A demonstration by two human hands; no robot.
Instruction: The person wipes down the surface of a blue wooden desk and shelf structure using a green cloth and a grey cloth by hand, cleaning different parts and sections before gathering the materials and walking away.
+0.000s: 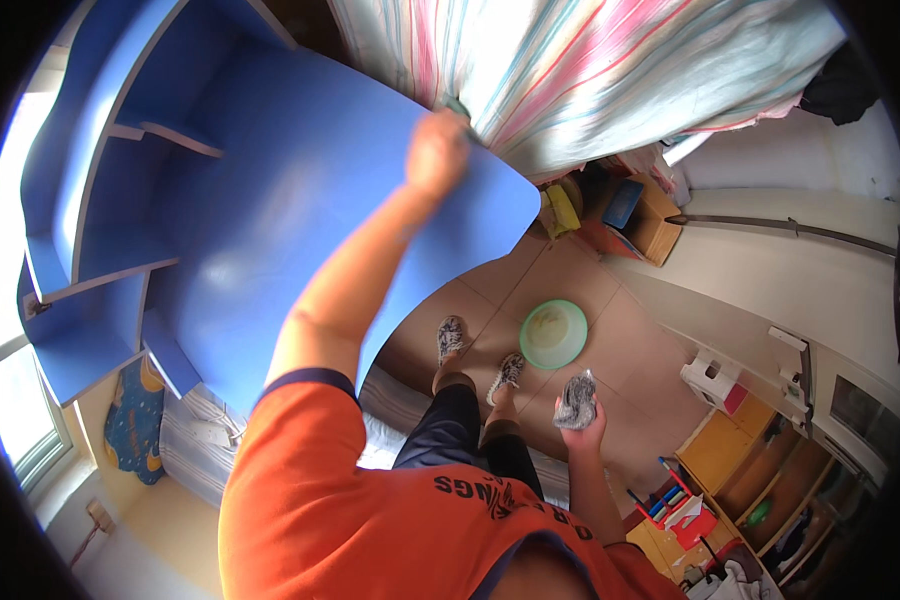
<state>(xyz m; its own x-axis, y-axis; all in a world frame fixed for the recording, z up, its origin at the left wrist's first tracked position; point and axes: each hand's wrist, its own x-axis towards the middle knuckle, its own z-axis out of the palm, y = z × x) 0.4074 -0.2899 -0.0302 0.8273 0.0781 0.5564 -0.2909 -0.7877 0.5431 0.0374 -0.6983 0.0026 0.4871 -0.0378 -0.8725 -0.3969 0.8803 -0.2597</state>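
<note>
My left hand (436,155) reaches across the blue desktop (292,187), close to its far edge beside the striped curtain. Its fingers are curled on a small dark-green pad or cloth (457,106), blurred and mostly covered by the hand. Low on the right, my right hand (591,433) is held palm up above the floor. In it sits a grey, fibrous-looking wad (576,403) with a shiny, clear plastic-like surface; I cannot tell exactly what it is.
Blue shelves (112,187) rise from the desk's left side. A pale green plastic basin (553,334) stands on the tiled floor near my feet. Striped curtain (607,75) hangs beyond the desk. A cardboard box (656,225) and a wooden shelf unit (750,480) are to the right.
</note>
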